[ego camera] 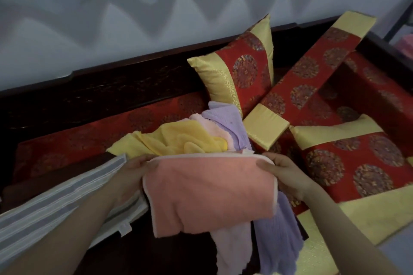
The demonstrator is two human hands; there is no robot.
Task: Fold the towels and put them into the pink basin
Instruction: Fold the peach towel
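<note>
Head view: I have the peach towel (210,192) lifted in front of me. My left hand (134,169) grasps its top corner at nine o'clock and my right hand (283,176) grasps the other at three, thumb on the front face. Beyond it, at twelve o'clock, the rest lie heaped on the bench (107,89): a yellow towel (178,140), a purple towel (225,123) and a pale pink towel (197,119) (two of them seem to trail down towards six, below the peach one).

To fold this one well, I should keep the top edge taut and level, then bring my hands together so the corners meet squarely. The crease will smooth better against a flat stretch of seat than on the lumpy heap.

I cannot tell whether the peach towel is already doubled, because its back face is turned away and my fingers behind it are hidden. A striped cloth (55,205) runs under my left forearm and off the edge at eight o'clock, so its full shape is lost. Cushions (241,73) crowd the two o'clock side. I cannot find the pink basin. A pinkish patch at the far two o'clock edge is cut off and too blurred to name.
</note>
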